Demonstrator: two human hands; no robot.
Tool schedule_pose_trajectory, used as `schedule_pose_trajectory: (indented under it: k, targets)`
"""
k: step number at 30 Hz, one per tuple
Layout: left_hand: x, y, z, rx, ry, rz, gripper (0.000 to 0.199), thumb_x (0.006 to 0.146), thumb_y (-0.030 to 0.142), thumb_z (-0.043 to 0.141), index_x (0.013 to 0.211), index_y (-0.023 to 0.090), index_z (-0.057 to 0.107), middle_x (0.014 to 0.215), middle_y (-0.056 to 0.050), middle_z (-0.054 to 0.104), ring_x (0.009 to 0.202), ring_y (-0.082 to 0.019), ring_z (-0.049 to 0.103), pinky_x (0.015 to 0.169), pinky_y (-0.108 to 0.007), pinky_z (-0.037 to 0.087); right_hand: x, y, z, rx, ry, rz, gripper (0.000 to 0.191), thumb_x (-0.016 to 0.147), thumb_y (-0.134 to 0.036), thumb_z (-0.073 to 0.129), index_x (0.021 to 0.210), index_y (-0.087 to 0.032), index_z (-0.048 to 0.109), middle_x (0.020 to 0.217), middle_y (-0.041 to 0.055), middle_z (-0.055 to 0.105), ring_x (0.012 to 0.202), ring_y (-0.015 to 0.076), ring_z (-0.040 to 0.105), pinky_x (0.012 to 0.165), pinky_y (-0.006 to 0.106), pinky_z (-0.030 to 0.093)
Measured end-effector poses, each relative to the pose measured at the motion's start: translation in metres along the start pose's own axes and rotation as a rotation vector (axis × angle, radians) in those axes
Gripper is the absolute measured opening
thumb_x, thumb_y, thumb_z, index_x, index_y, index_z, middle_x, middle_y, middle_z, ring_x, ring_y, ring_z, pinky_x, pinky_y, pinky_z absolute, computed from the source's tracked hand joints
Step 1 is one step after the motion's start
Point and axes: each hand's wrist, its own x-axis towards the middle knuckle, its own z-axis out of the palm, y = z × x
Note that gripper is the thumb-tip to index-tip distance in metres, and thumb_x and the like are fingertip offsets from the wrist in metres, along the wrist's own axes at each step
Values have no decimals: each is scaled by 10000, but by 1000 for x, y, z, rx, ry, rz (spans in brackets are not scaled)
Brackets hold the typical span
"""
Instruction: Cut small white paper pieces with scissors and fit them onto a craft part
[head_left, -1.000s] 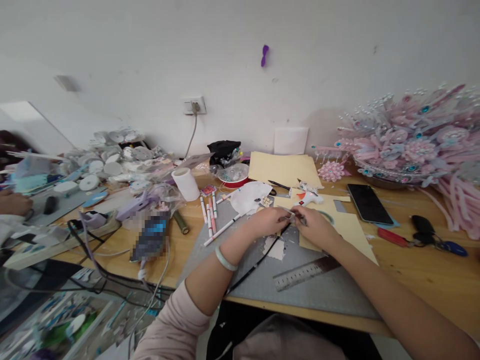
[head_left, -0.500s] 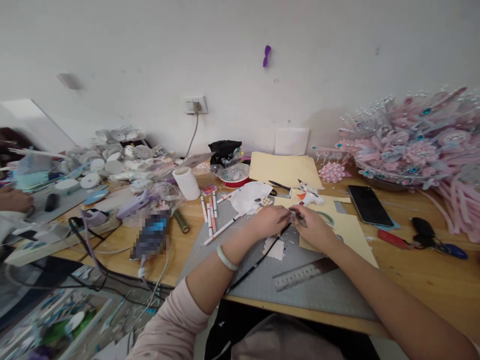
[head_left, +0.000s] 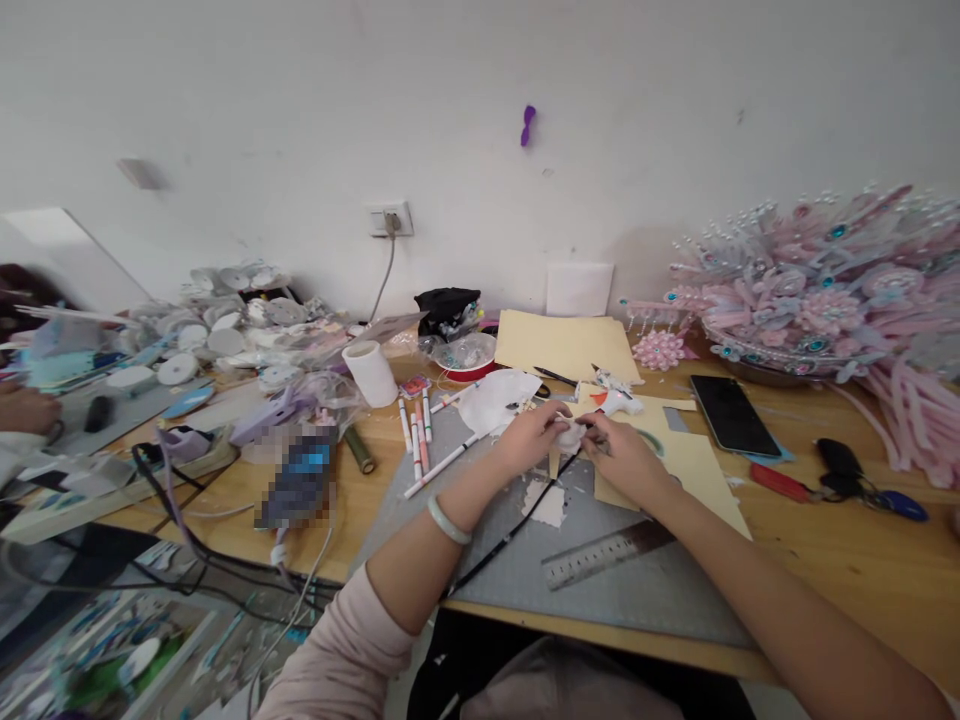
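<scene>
Over the grey cutting mat (head_left: 480,560), my left hand (head_left: 536,435) and my right hand (head_left: 619,455) meet with fingertips pinched on one small white piece (head_left: 572,436). It looks thin and crumpled; its exact kind is too small to make out, and fingers cover part of it. Just beyond my right hand lies a white glue gun (head_left: 621,400) with an orange part. A black cord (head_left: 510,532) runs under my left forearm up towards the hands. Below them a torn scrap of pale paper (head_left: 545,503) rests on the mat, beside a metal ruler (head_left: 600,556).
Several markers (head_left: 417,435) lie left of a white sheet (head_left: 491,398). Yellow card (head_left: 566,343) sits behind. To the right are a phone (head_left: 735,413), keys (head_left: 840,465) and a bowl of pink flower ornaments (head_left: 810,300). Another person's hand (head_left: 28,408) shows at far left.
The fingers of my left hand have shifted slightly and more of the white piece shows between the hands. The whole view has tilted a little.
</scene>
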Motion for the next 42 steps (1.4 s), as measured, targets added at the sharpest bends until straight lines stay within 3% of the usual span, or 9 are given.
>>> schedule_pose_trajectory:
  k: [8,16,22,26,30,42]
  targets:
    - [3,-6,3,-417,25,-134,212,797,206,387,973,176,501,740,12,556,636,-95,507,616,-221,430,0,3,1,23,15,19,276,768,-171,473,1034,-192,544,885,57,670,831,190,603,746,309,429]
    - [4,-4,3,-457,33,-162,211,796,289,416,943,166,503,645,33,501,565,-84,465,537,-200,386,0,6,3,7,25,-23,305,770,-168,469,1063,-203,545,862,48,668,804,184,600,741,311,429]
    - [4,-5,3,-361,164,-206,88,815,239,364,883,198,403,619,58,454,495,-72,450,485,-187,360,-4,-1,2,-72,43,-142,300,765,-228,524,1060,-172,544,958,84,634,888,205,564,806,346,407]
    - [5,-10,1,-289,235,-275,84,842,253,301,901,213,345,645,55,448,450,-71,439,471,-198,349,-9,-8,4,-139,-108,-349,229,799,-321,517,969,-186,591,945,80,623,932,216,530,830,371,380]
    - [5,-14,0,-162,315,-215,81,840,251,322,891,206,367,645,40,455,542,-93,454,532,-213,343,-12,-16,8,-146,-226,-444,249,843,-338,455,1010,-203,580,960,70,622,968,211,511,853,386,352]
    - [3,-9,-2,-358,288,-238,197,817,361,389,895,191,450,484,75,429,404,-80,414,420,-184,295,-11,-16,18,-189,-241,-413,228,869,-267,407,955,-193,605,864,59,630,877,190,528,783,342,356]
